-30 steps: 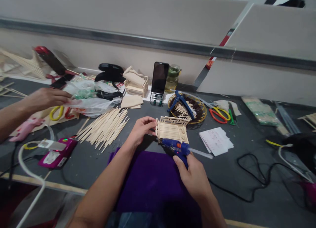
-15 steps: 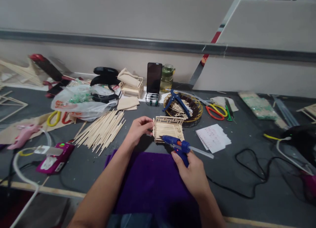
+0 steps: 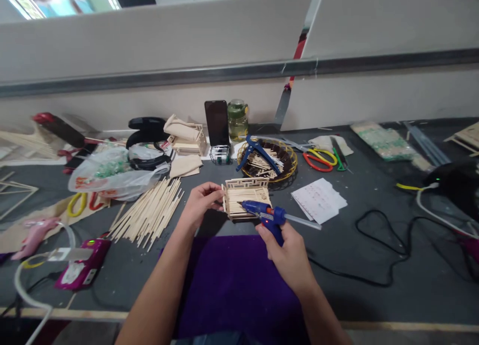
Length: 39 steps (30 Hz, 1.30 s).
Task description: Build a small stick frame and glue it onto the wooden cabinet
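Observation:
My left hand (image 3: 205,201) pinches the left end of a small model bench (image 3: 239,198) made of thin wooden sticks, with a latticed back rail. In my right hand (image 3: 286,248) is a blue hot glue gun (image 3: 264,211), my fingers wrapped round its handle. Its dark nozzle points left, over the slatted seat near the front edge; whether the tip touches the wood I cannot tell. A clear glue stick (image 3: 304,221) juts out of the gun's rear. Under my forearms lies a purple cloth (image 3: 239,285).
Loose wooden sticks (image 3: 149,213) lie left of my left hand. Behind the bench are a wicker basket (image 3: 292,168), a phone (image 3: 217,123) and a green-lidded jar (image 3: 238,119). White paper cards (image 3: 318,200) lie right, near a black cable (image 3: 359,280). Scissors (image 3: 320,159) rest farther back.
The camera view has shifted and tilted, so the scene sits farther left. The glue gun's nozzle has moved slightly relative to the bench seat. Both hands keep their holds.

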Each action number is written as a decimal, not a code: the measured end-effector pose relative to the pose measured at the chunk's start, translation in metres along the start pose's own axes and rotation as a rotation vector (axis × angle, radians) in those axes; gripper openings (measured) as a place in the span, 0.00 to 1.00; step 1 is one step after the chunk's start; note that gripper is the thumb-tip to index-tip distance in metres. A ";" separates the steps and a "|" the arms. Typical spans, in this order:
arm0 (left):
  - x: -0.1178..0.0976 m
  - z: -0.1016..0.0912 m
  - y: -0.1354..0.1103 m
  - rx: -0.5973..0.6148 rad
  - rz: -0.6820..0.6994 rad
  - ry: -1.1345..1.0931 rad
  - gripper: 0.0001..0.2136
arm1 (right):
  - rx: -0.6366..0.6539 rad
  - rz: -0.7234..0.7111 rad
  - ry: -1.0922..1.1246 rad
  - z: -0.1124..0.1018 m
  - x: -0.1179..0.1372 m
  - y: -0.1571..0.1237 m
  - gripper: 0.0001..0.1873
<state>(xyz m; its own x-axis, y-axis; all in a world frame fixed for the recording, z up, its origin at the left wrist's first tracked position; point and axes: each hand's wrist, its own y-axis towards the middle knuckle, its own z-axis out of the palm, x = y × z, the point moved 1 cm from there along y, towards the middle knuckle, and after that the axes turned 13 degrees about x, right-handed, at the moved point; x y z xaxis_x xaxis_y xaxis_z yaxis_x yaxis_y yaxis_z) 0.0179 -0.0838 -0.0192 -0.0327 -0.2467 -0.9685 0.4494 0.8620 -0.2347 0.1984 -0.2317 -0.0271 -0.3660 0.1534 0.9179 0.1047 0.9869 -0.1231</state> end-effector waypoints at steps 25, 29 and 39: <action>-0.012 0.007 0.003 0.020 -0.056 0.143 0.13 | -0.044 0.019 0.129 -0.014 -0.003 0.000 0.23; -0.010 0.009 0.004 0.007 -0.054 0.161 0.14 | -0.061 0.005 0.158 -0.018 -0.003 -0.002 0.23; -0.007 0.010 0.003 -0.016 -0.044 0.131 0.18 | -0.296 0.017 0.438 -0.062 -0.008 -0.005 0.20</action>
<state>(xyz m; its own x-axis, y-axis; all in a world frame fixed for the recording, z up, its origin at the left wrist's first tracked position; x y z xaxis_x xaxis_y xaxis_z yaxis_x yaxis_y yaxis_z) 0.0282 -0.0837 -0.0119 -0.1691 -0.2248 -0.9596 0.4310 0.8587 -0.2771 0.2578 -0.2412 -0.0103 0.0518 0.0705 0.9962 0.3873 0.9180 -0.0852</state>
